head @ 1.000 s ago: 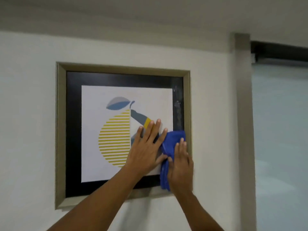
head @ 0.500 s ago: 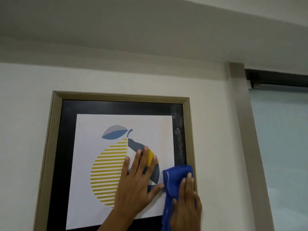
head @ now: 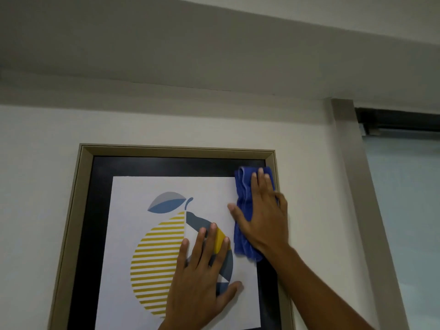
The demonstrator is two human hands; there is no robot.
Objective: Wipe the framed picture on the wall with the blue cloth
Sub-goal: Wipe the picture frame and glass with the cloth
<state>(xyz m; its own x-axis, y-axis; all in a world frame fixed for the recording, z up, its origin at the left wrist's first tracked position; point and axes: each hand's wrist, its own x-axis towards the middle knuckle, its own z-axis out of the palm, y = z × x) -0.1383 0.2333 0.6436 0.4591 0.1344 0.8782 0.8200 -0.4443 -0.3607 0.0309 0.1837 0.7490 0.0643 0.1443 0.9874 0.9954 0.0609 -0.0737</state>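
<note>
Behind both sets of fingers stands a pale wall [head: 35,129], with a grey ceiling [head: 214,44] well above the fingertips and a window [head: 404,210] off past the right hand's outer edge, divided from the wall by a tall grey post [head: 350,175]. Under the fingers hangs the picture [head: 133,191], a white print of a striped yellow fruit inside a black border and a dull gold frame [head: 81,194]. At its upper right corner the right hand [head: 264,217] lies flat with fingers spread, pressing the folded blue cloth [head: 245,210] against the glass; the cloth pokes out above the fingertips and below the heel of the palm, touching the frame's inner right edge. Lower and to the left, the left hand [head: 200,279] rests open on the print, fingers splayed, holding nothing, seemingly to steady the picture. To wipe well here, I judge that the right palm should keep even, light pressure, run the cloth along the top border away from the corner, and overlap each pass, while the left hand braces so the frame does not swing. Glass looks smooth, so the cloth should slide easily.
</note>
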